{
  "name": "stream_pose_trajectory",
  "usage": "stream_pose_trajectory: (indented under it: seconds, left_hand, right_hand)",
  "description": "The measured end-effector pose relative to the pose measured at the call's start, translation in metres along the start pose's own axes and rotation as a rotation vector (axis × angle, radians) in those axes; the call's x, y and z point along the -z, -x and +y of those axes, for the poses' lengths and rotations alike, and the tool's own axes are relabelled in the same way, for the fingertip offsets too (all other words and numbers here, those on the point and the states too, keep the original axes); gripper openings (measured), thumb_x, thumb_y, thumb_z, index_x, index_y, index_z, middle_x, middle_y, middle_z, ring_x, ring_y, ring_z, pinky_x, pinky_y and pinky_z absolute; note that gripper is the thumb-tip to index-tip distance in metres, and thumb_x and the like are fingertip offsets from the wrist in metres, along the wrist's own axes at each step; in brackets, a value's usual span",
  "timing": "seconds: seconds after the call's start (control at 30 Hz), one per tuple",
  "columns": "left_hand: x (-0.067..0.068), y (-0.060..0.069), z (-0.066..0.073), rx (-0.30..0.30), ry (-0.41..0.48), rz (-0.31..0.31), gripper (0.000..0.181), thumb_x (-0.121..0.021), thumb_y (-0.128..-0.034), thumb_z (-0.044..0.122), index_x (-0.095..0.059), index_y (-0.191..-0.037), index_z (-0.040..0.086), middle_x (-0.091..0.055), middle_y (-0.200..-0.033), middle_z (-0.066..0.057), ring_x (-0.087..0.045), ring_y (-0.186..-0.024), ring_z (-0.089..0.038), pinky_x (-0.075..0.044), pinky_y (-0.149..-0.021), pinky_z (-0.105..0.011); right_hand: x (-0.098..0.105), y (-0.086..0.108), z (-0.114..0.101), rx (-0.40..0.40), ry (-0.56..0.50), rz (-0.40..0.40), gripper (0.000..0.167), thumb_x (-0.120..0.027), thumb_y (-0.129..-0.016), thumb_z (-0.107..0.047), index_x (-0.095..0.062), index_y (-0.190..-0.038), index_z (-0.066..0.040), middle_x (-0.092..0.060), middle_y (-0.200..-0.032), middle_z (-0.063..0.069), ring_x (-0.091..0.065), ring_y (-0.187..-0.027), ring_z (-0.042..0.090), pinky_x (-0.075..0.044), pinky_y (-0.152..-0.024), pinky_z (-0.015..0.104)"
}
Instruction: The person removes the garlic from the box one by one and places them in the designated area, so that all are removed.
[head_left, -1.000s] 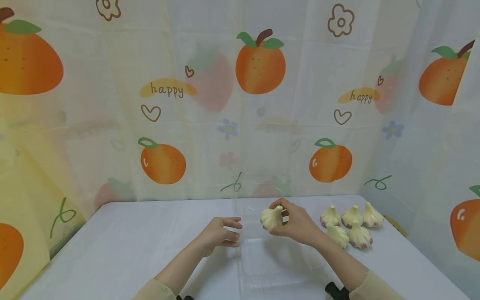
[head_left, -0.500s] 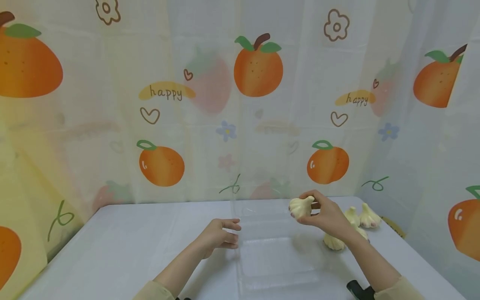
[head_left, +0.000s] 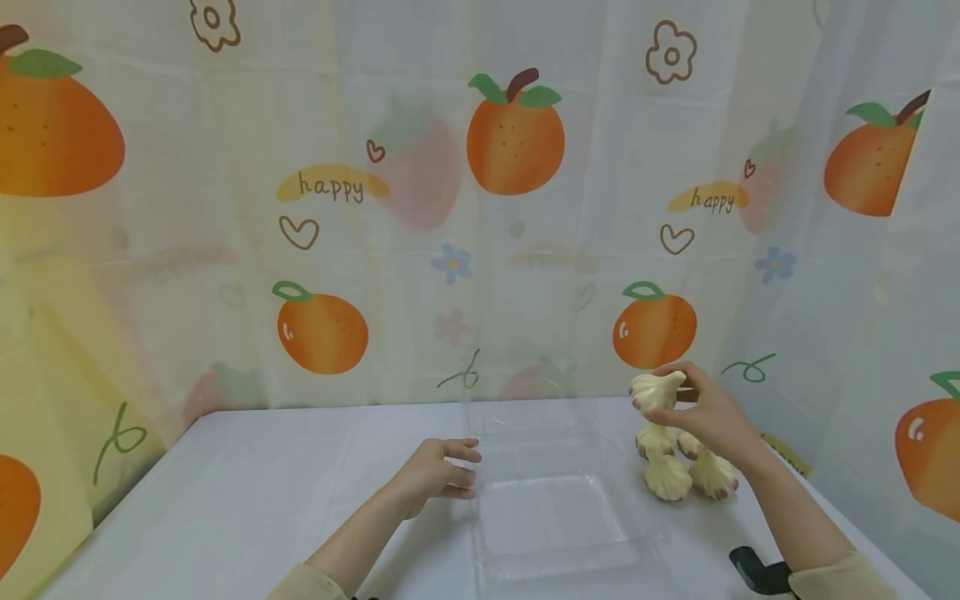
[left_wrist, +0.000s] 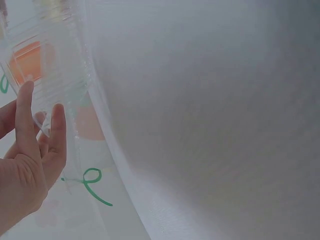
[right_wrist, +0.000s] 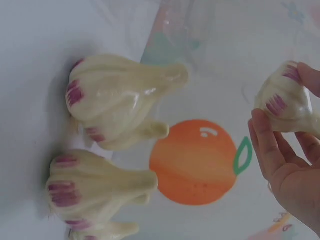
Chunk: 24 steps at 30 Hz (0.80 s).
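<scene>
My right hand (head_left: 716,417) pinches a cream garlic bulb (head_left: 655,392) between thumb and fingers, raised over the right side of the table. In the right wrist view the held garlic bulb (right_wrist: 282,100) shows purple streaks. Below it stand several more garlic bulbs (head_left: 667,477), partly hidden by the hand. Two large garlic bulbs (right_wrist: 117,95) stand close in the right wrist view, others behind them. My left hand (head_left: 433,477) lies with loosely extended fingers at the left edge of a clear plastic container (head_left: 558,573). In the left wrist view, fingers (left_wrist: 25,117) touch the clear plastic (left_wrist: 55,75).
The white-covered table (head_left: 262,500) meets a fruit-printed curtain (head_left: 525,250) at the back. A dark piece (head_left: 757,571) sits by the right wrist. Something yellowish (head_left: 786,452) shows at the table's right edge, partly behind the right arm.
My right hand has carried the garlic bulb rightward and slightly up, from above the container to above the other bulbs. The left hand has stayed at the container's edge.
</scene>
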<state>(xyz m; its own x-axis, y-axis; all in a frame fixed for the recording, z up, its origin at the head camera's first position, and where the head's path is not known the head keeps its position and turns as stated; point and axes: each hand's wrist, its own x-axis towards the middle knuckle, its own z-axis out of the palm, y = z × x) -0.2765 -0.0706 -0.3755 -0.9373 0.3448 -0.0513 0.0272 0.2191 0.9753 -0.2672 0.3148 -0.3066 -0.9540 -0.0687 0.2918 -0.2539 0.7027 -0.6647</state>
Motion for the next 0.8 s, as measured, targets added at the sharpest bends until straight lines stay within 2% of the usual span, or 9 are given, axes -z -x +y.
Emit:
stream_pose_trajectory:
  seconds: [0.13, 0.37, 0.63, 0.73, 0.8]
  left_hand:
    - [-0.001, -0.001, -0.001, -0.008, -0.001, 0.0, 0.042, -0.063, -0.0827, -0.01, -0.059, -0.124, -0.016, -0.04, -0.154, -0.024, -0.065, -0.093, -0.016, -0.066, -0.078, -0.032]
    - [0.0, -0.002, -0.002, -0.01, 0.0, -0.001, 0.042, -0.063, -0.0828, -0.01, -0.058, -0.124, -0.016, -0.039, -0.155, -0.024, -0.065, -0.092, -0.016, -0.066, -0.078, -0.032]
    - [0.0, -0.001, -0.001, -0.006, 0.012, -0.02, 0.042, -0.062, -0.0833, -0.01, -0.058, -0.125, -0.016, -0.039, -0.155, -0.023, -0.065, -0.099, -0.021, -0.066, -0.079, -0.03]
    - [0.0, 0.0, -0.001, -0.004, 0.012, -0.014, 0.042, -0.062, -0.083, -0.01, -0.058, -0.125, -0.016, -0.04, -0.155, -0.023, -0.066, -0.099, -0.021, -0.066, -0.078, -0.03]
    - [0.0, 0.0, -0.001, -0.003, 0.012, -0.012, 0.042, -0.062, -0.083, -0.01, -0.058, -0.124, -0.016, -0.04, -0.155, -0.023, -0.066, -0.099, -0.021, -0.066, -0.078, -0.03]
  right_hand:
    - [0.007, 0.001, 0.005, -0.021, 0.012, 0.015, 0.064, -0.076, -0.085, -0.041, -0.048, -0.135, -0.014, -0.053, -0.138, 0.016, -0.055, -0.122, 0.041, -0.054, -0.079, 0.029]
    - [0.018, 0.005, 0.011, -0.045, 0.023, 0.011, 0.065, -0.074, -0.087, -0.04, -0.045, -0.138, -0.012, -0.051, -0.14, 0.02, -0.053, -0.124, 0.042, -0.055, -0.078, 0.028]
    - [0.038, 0.013, 0.02, -0.046, 0.057, 0.058, 0.066, -0.072, -0.088, -0.041, -0.046, -0.139, -0.008, -0.053, -0.138, 0.02, -0.053, -0.122, 0.044, -0.053, -0.077, 0.026]
    - [0.045, 0.015, 0.026, -0.046, 0.056, 0.062, 0.065, -0.072, -0.089, -0.04, -0.047, -0.139, -0.008, -0.053, -0.134, 0.018, -0.054, -0.121, 0.043, -0.053, -0.076, 0.026]
    - [0.049, 0.017, 0.03, -0.066, 0.069, 0.059, 0.065, -0.071, -0.089, -0.043, -0.046, -0.14, -0.01, -0.052, -0.134, 0.014, -0.055, -0.119, 0.035, -0.053, -0.076, 0.026]
